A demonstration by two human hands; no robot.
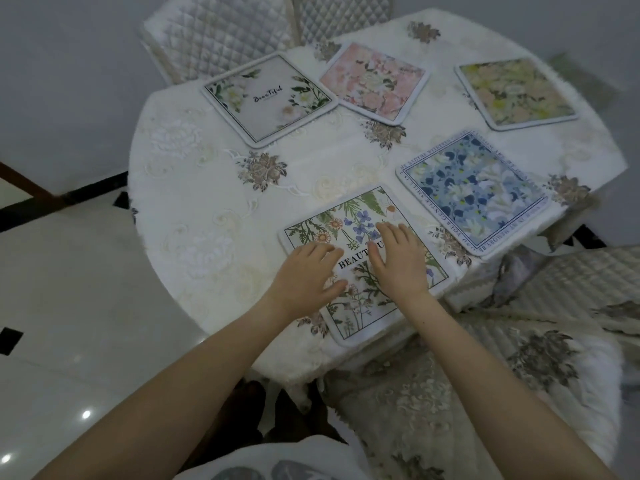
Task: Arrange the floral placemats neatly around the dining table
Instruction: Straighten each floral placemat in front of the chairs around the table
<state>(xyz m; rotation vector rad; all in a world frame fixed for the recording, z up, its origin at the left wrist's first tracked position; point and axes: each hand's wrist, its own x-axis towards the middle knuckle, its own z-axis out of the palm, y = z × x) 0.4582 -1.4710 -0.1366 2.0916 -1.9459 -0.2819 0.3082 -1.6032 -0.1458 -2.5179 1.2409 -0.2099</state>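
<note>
Round dining table (pixel 207 209), white embroidered cloth, five padded square placemats.

Both hands lie flat, fingers straight, gripping nothing: left hand (pixel 308 271) and right hand (pixel 398 258) press the wildflower placemat (pixel 360 216) at the near edge, one corner overhanging. Blue placemat (pixel 474 192) lies just beside it; white placemat (pixel 270 98), pink placemat (pixel 374 81) and yellow placemat (pixel 516 91) sit farther back. Left half of cloth bare. Quilted chair (pixel 221 36) beyond.

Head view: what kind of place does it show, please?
Most likely a home dining room. A round table under an embroidered white tablecloth carries five floral placemats, quilted chairs stand around it, and the floor is glossy tile.
</note>
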